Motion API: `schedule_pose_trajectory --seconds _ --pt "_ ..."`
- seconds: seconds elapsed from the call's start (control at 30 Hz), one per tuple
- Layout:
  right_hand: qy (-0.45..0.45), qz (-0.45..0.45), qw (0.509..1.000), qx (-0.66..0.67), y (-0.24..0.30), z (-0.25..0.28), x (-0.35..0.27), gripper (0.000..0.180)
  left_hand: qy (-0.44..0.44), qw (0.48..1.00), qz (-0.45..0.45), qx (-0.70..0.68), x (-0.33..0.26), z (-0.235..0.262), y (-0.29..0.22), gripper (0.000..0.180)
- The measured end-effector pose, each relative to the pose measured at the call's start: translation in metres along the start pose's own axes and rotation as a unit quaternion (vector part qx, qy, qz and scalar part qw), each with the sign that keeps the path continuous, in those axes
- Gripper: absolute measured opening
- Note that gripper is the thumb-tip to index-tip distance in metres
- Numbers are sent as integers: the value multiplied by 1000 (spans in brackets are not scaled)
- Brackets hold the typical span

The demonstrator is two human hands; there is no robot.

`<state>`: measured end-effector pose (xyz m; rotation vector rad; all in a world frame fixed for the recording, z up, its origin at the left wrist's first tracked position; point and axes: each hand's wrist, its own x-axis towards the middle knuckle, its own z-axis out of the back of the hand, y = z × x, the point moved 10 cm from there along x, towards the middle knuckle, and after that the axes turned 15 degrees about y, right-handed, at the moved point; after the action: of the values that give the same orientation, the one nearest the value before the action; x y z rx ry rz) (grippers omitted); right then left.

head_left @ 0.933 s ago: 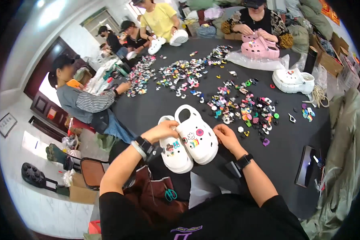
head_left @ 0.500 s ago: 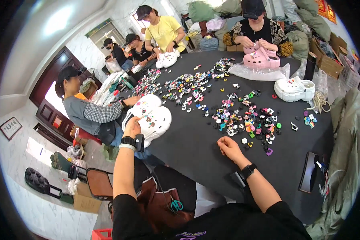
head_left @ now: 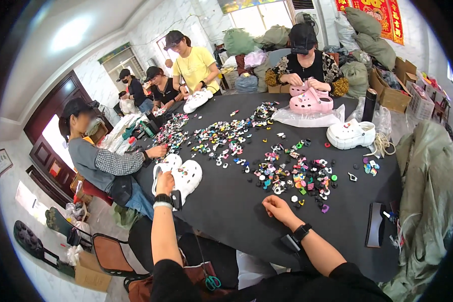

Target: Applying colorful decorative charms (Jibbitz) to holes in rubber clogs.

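Note:
At the table's left edge is a pair of white clogs (head_left: 187, 177) with holes and small coloured charms on top. My left hand (head_left: 164, 183) is closed on the nearer part of the left clog, and the clog hides some of its fingers. Over the dark table (head_left: 226, 201), my right hand (head_left: 281, 208) stays low with its fingers curled in. Whatever it may hold does not show. Just beyond it lies a loose heap of small colourful shoe charms (head_left: 297, 173).
More charms (head_left: 221, 138) spread across the table's far left. A white clog (head_left: 351, 134), pink clogs (head_left: 311, 102) and a black bottle (head_left: 369, 104) stand at the far right. A black case (head_left: 375, 225) lies at right. Several co-workers surround the table, one (head_left: 105, 156) close by my left.
My view has tilted up. The white clogs and my left hand have come down toward the table. The co-worker's hand at left is now over the charms. My right hand stays curled.

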<state>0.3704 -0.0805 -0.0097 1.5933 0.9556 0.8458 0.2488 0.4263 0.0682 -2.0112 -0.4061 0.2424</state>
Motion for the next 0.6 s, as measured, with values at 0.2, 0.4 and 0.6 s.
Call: schedule_pose_trajectory --seconds 0.2,0.4,0.6 --pt "-51 -22 998 -14 -11 34 -14 18 -59 865 -126 482 -35 -141 52 72" --pt "19 47 998 32 34 0 -22 28 112 745 -97 650 -123 -258 158 60" --pt "0 130 991 42 123 17 -145 37 31 575 -81 813 -130 -271 200 41"
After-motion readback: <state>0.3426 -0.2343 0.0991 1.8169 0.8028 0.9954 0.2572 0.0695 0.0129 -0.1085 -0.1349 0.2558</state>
